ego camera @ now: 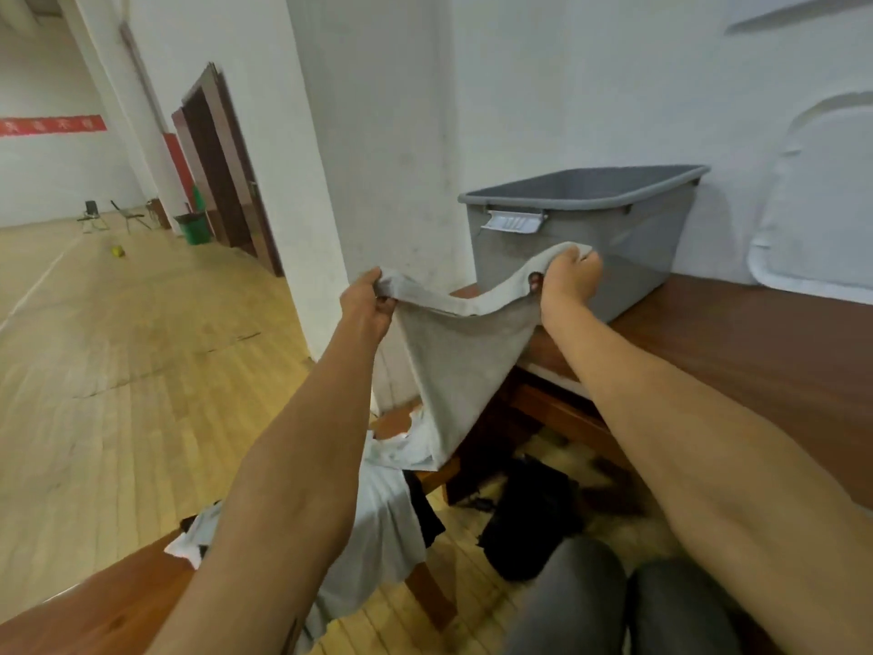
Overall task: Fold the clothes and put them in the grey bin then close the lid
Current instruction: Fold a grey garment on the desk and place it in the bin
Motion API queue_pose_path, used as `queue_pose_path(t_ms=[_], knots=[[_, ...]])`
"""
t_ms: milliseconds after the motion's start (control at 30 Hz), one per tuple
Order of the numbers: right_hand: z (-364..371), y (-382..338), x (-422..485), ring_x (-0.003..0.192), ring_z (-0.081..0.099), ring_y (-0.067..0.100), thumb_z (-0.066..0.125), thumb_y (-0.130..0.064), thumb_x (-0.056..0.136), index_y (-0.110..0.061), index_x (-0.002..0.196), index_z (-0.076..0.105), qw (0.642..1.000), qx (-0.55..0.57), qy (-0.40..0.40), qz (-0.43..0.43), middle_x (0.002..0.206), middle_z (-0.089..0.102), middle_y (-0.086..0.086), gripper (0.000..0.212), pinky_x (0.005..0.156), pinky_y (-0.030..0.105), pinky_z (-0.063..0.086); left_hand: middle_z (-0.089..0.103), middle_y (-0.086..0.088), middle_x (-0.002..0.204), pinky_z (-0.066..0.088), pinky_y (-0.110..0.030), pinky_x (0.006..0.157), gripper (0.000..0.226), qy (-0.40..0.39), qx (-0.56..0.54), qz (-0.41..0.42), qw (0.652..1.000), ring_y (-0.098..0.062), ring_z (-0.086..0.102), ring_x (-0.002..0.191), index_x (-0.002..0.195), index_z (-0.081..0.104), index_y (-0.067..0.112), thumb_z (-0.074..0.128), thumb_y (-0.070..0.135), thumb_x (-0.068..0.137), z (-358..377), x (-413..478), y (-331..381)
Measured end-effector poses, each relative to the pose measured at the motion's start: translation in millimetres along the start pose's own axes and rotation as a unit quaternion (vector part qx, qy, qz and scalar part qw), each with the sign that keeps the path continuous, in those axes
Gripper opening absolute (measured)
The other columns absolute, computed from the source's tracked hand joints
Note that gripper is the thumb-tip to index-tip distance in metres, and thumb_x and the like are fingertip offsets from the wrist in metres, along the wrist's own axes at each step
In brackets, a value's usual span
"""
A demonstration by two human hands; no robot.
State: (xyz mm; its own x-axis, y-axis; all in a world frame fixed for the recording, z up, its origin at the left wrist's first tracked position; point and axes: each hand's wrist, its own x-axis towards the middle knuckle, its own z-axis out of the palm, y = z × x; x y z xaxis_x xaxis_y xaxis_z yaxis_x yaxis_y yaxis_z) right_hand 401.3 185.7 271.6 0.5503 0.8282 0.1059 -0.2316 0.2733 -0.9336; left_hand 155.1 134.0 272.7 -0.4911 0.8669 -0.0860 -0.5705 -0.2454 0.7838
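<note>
The grey bin [581, 238] stands open at 1 o'clock, contents hidden. A clothes pile [378, 512] waits at 6 o'clock. The grey garment [463, 371] hangs unfolded at centre, pinched by your left hand [366, 304] and right hand [569, 281], held apart. By the look of it, folding has barely begun.

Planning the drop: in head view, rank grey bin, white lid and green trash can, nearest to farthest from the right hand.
1. grey bin, just behind the right hand.
2. white lid, against the wall, right.
3. green trash can, far left.
</note>
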Motion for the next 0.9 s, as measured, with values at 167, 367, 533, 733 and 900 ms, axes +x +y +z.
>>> queue_pose_path(t_ms=[167, 367, 533, 733, 900], knots=[[-77.8, -41.4, 48.8, 0.103, 0.059, 0.026, 0.037, -0.015, 0.109, 0.002, 0.12, 0.05, 0.987, -0.045, 0.117, -0.101, 0.105, 0.053, 0.005, 0.025, 0.079, 0.023, 0.039, 0.061, -0.01, 0.099, 0.06, -0.036, 0.062, 0.024, -0.022, 0.012, -0.035, 0.999, -0.023, 0.062, 0.083, 0.121, 0.056, 0.006, 0.063, 0.004, 0.098, 78.9, -11.2, -47.6], [-190.0, -92.5, 101.1, 0.091, 0.06, 0.031, 0.039, -0.018, 0.104, -0.009, 0.108, 0.044, 0.956, -0.095, 0.246, -0.13, 0.098, 0.056, 0.006, 0.011, 0.085, 0.048, 0.052, 0.067, -0.012, 0.106, 0.061, -0.046, 0.089, 0.02, -0.063, 0.098, -0.012, 0.993, -0.025, 0.065, 0.091, 0.115, 0.065, 0.008, 0.062, 0.007, 0.095, 186.5, -33.3, -113.5], [-284.4, -133.4, 129.7, 0.082, 0.054, 0.033, 0.038, -0.018, 0.102, -0.014, 0.102, 0.035, 0.912, -0.159, 0.312, -0.212, 0.079, 0.046, 0.0, 0.005, 0.078, 0.053, 0.048, 0.071, -0.006, 0.103, 0.058, -0.034, 0.09, 0.015, -0.147, 0.175, 0.132, 0.965, -0.016, 0.063, 0.089, 0.092, 0.072, 0.021, 0.064, 0.009, 0.096, 265.4, -73.1, -169.9], [-367.1, -181.7, 152.8, 0.083, 0.058, 0.034, 0.038, -0.02, 0.106, -0.003, 0.116, 0.044, 0.856, -0.194, 0.396, -0.27, 0.088, 0.053, 0.01, 0.021, 0.073, 0.05, 0.047, 0.062, 0.008, 0.084, 0.046, -0.007, 0.067, 0.014, -0.194, 0.183, 0.202, 0.942, -0.002, 0.055, 0.072, 0.099, 0.074, 0.017, 0.062, 0.01, 0.098, 342.0, -115.5, -225.0], [-389.0, -185.3, 192.3, 0.095, 0.061, 0.033, 0.05, -0.026, 0.104, -0.008, 0.12, 0.042, 0.886, -0.167, 0.373, -0.22, 0.104, 0.054, 0.009, 0.025, 0.083, 0.046, 0.052, 0.068, 0.002, 0.094, 0.053, -0.018, 0.078, 0.018, -0.242, 0.21, 0.212, 0.923, -0.011, 0.063, 0.086, 0.103, 0.075, 0.015, 0.061, 0.005, 0.097, 385.2, -119.9, -265.8]])
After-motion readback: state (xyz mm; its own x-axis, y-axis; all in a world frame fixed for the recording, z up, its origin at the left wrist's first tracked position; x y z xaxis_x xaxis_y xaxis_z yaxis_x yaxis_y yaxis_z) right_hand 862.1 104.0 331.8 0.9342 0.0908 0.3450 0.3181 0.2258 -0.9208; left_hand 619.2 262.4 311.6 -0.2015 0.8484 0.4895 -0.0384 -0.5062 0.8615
